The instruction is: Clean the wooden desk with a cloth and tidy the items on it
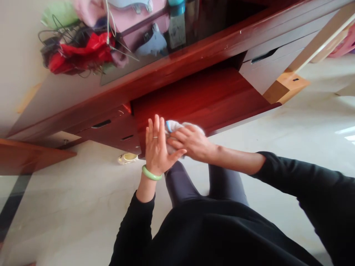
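My left hand (157,147), with a green bangle at the wrist and a ring on one finger, is raised with its fingers stretched out and nothing in it. Just to its right, my right hand (192,143) rests its fingers over a crumpled whitish cloth (174,125) with a blue stripe. The cloth lies between the two hands, partly hidden by them. Both hands are in front of the red-brown shelf (205,99) of a wooden cabinet.
On the cabinet top are a red cloth (83,53), wire hangers, a green cloth (59,14) and a pink box (135,16). Drawers flank the shelf. A light shoe (127,158) sits on the floor below, and a small wooden box (288,87) stands at the right.
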`<action>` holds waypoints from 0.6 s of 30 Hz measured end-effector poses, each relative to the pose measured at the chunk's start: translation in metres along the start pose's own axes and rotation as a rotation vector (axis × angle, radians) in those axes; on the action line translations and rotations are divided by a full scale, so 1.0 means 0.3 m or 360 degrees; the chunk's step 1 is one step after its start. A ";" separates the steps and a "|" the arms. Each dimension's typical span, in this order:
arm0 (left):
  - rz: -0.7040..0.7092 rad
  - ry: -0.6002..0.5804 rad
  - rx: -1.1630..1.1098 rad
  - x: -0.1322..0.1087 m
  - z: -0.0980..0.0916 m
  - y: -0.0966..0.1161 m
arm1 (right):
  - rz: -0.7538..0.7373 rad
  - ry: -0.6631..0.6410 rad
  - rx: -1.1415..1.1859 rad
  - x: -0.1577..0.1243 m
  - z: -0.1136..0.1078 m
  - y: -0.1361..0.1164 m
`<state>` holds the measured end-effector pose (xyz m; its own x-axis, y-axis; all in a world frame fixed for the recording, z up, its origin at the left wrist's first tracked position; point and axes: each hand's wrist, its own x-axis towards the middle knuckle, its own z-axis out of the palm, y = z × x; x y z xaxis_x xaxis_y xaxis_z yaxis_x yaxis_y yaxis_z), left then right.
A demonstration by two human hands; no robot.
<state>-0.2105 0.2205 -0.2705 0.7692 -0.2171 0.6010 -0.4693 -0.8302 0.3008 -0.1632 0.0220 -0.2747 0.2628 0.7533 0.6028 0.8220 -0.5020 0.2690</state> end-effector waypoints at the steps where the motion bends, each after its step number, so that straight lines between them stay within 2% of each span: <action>1: 0.0000 0.0011 0.0026 -0.001 0.004 0.001 | 0.0021 -0.0042 0.0006 -0.050 -0.025 0.052; 5: 0.0008 0.0035 0.0048 0.001 0.027 0.007 | 0.0161 -0.0202 0.0014 -0.345 -0.151 0.356; 7: 0.0029 0.0045 0.0012 0.005 0.030 0.010 | 0.0210 -0.0087 0.0057 -0.489 -0.200 0.517; 8: 0.0046 0.0053 -0.0013 0.005 0.025 0.010 | 0.0319 -0.0082 0.0084 -0.546 -0.218 0.585; 10: 0.0081 0.0080 -0.0065 -0.004 0.000 0.007 | 0.0456 -0.0078 0.0083 -0.623 -0.242 0.676; 12: 0.0071 0.0143 -0.0096 -0.032 -0.037 -0.010 | 0.0514 -0.0145 0.0060 -0.652 -0.257 0.707; 14: -0.0020 0.0254 -0.0084 -0.077 -0.068 -0.044 | 0.0544 -0.0238 0.0046 -0.652 -0.269 0.690; 18: -0.0226 0.0408 -0.0119 -0.159 -0.059 -0.128 | 0.0728 -0.0358 -0.0008 -0.636 -0.284 0.614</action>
<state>-0.2369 0.2719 -0.2977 0.6991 0.0429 0.7137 -0.4032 -0.8007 0.4431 -0.1049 -0.2504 -0.2762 0.6982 0.5283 0.4831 0.5949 -0.8036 0.0189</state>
